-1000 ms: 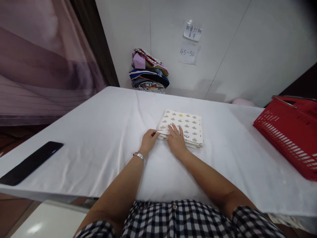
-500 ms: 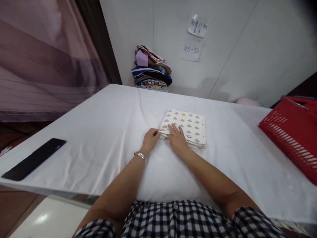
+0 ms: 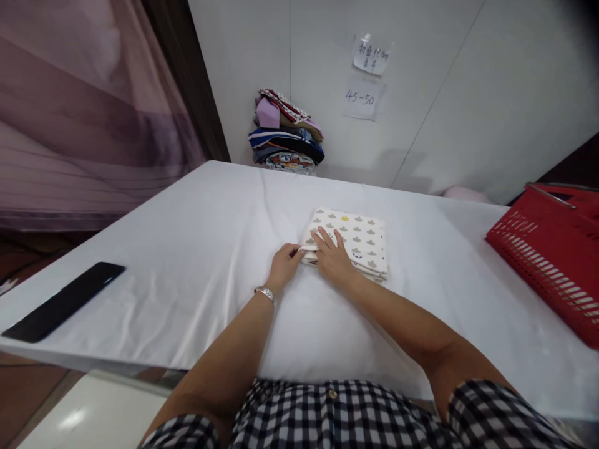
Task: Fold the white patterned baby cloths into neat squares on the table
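Observation:
A folded white cloth point(image 3: 365, 240) printed with small grey, hat-like shapes and a few coloured ones lies in layers on the white-covered table. At its near left corner, my left hand point(image 3: 283, 267) is closed, pinching the edge of the cloth between thumb and fingertips. A metal bracelet circles that wrist. My right hand point(image 3: 334, 259) rests over the near edge of the cloth, fingers spread on the top layer; its thumb is mostly hidden.
A long black flat object point(image 3: 65, 302) lies at the table's left edge. On the right stands a red plastic basket point(image 3: 552, 249). Several folded fabrics point(image 3: 287, 134) are stacked beyond the far edge, against a wall with paper notes point(image 3: 362, 100). A pinkish curtain point(image 3: 93, 112) hangs on the left.
The right hand's fingers have spread further apart and shifted slightly left on the cloth. The left hand keeps its pinch at the corner. The view has tilted a little.

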A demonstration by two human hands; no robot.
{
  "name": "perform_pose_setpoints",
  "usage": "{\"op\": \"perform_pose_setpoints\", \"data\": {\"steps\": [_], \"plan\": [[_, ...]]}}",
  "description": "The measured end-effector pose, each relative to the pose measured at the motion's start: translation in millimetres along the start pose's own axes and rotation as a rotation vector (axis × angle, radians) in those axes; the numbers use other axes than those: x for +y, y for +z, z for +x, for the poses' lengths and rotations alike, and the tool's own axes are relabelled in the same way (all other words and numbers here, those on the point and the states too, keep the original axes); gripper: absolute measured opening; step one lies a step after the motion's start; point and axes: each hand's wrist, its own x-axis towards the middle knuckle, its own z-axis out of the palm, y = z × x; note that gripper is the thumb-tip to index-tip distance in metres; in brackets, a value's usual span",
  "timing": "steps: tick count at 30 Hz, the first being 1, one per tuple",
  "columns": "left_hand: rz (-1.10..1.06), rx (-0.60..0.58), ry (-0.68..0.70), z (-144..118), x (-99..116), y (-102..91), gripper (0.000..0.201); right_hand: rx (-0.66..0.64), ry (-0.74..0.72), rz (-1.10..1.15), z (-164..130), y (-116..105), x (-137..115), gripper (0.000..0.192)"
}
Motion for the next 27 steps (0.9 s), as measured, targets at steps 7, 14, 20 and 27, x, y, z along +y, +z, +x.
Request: {"op": "perform_pose_setpoints", "data": {"steps": [7,14,20,27], "plan": [[-0.086,-0.048,0.01,-1,-1,-0.2,0.022,0.062,0.055,0.064,-11,-6,1,0.019],[-0.208,-0.028,-0.139,15,-4,-6.3,0.039,0.055,0.024,0.067,-19,-2,-2,0.013],[-0.05,-0.128,-0.201,74,2,13.6,0.046,0.125,0.024,0.056,-22,6,-4,0.012],[0.066,-0.261,-0.21,143,11,47.1,0.063,0.159,0.023,0.056,-22,7,-6,0.01]]}}
